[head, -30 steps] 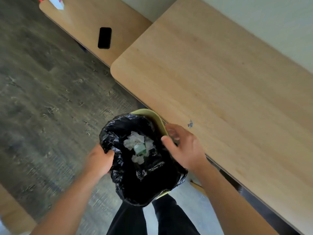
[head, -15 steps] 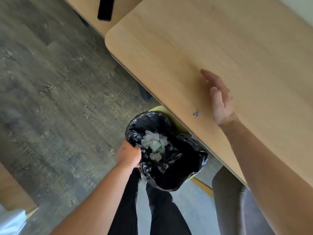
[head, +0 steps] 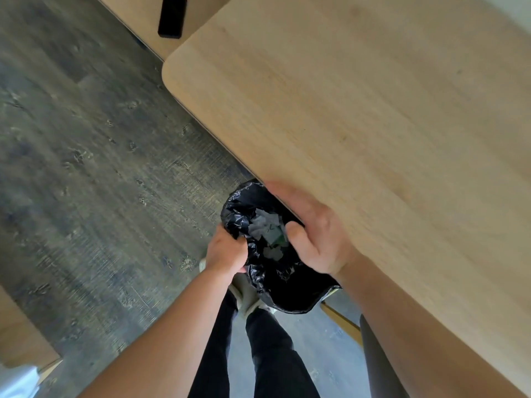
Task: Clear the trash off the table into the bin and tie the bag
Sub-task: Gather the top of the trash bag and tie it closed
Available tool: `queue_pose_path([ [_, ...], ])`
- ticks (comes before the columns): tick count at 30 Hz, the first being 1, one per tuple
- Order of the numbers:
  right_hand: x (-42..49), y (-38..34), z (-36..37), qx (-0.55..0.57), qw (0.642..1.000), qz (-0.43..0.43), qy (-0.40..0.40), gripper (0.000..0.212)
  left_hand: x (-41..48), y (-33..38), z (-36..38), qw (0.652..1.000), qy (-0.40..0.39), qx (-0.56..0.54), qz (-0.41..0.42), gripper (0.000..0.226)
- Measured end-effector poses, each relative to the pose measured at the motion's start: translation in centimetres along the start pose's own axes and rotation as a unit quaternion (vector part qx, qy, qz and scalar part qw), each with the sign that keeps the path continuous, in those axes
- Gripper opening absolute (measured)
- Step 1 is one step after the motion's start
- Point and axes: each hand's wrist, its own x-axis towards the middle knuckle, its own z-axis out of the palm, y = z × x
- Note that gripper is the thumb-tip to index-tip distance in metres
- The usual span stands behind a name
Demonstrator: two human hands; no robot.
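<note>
A black trash bag [head: 287,285] hangs open just below the near edge of the light wooden table [head: 373,110]. Crumpled white and green paper scraps [head: 265,228] lie inside it. My left hand [head: 227,251] is closed on the bag's left rim. My right hand [head: 313,234] is cupped over the bag's mouth at the table edge, fingers along the edge and thumb apart, with nothing visible in it. The bin under the bag is hidden. I see no scrap on the tabletop.
A black phone [head: 172,15] lies on a second wooden table [head: 138,12] at the top left. My legs in dark trousers [head: 267,354] stand under the bag. A chair [head: 373,363] sits by the table at the lower right. Dark wood floor lies to the left.
My right hand went from the bag out onto the table beside a small scrap, then came back to the table edge over the bag. The scrap is gone from the tabletop.
</note>
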Motion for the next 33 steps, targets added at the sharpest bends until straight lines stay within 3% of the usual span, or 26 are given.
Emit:
queue_pose_path([
  [6, -2.8, -2.5, 3.6, 0.047, 0.996, -0.007, -0.08, 0.058, 0.0, 0.1, 0.5, 1.0, 0.012, 0.003, 0.0, 0.036],
  [9, -1.4, -2.6, 1.7, 0.061, 0.997, -0.005, -0.038, 0.057, 0.2, -0.1, 0.6, 1.0, 0.01, -0.005, 0.001, 0.038],
  [15, 1.3, 0.5, -5.0, -0.019, 0.997, 0.061, 0.04, 0.065, 0.9, -0.5, 0.2, 1.0, -0.009, -0.003, 0.013, 0.045],
  [18, -1.3, 1.1, -3.9, -0.044, 0.994, 0.088, 0.044, 0.068, 1.2, -0.5, 0.3, 1.0, -0.01, -0.008, 0.013, 0.046],
  [26, -4.7, -1.0, 2.1, -0.159, 0.984, 0.057, 0.062, 0.068, 1.4, -0.3, 1.2, 1.0, -0.005, 0.006, 0.021, 0.046],
  [33, -5.9, -2.9, 3.0, -0.117, 0.99, -0.016, -0.076, 0.067, 1.2, 0.3, 1.4, 1.0, -0.011, 0.002, 0.027, 0.049],
])
